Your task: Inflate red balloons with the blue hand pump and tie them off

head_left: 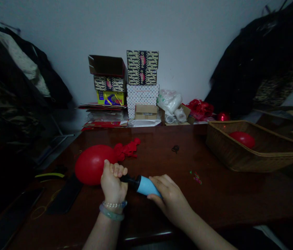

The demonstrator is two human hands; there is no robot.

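A red balloon (92,165), partly inflated, points to the left from my left hand (113,180). That hand is closed around the balloon's neck and the black nozzle end of a hand balloon pump (146,186); the join itself is hidden by my fingers. On the pump's light blue barrel, my right hand (171,199) is wrapped round the right end. The pump slants slightly down to the right above the table. Just behind the inflated balloon lies a heap of flat red balloons (127,149).
A wicker basket (242,161) on the right holds another red balloon (242,139). Small coloured bits (197,177) and a dark coil (175,149) lie on the brown table (156,149). A dark phone (65,194) is at left. Stacked boxes (143,67) stand behind.
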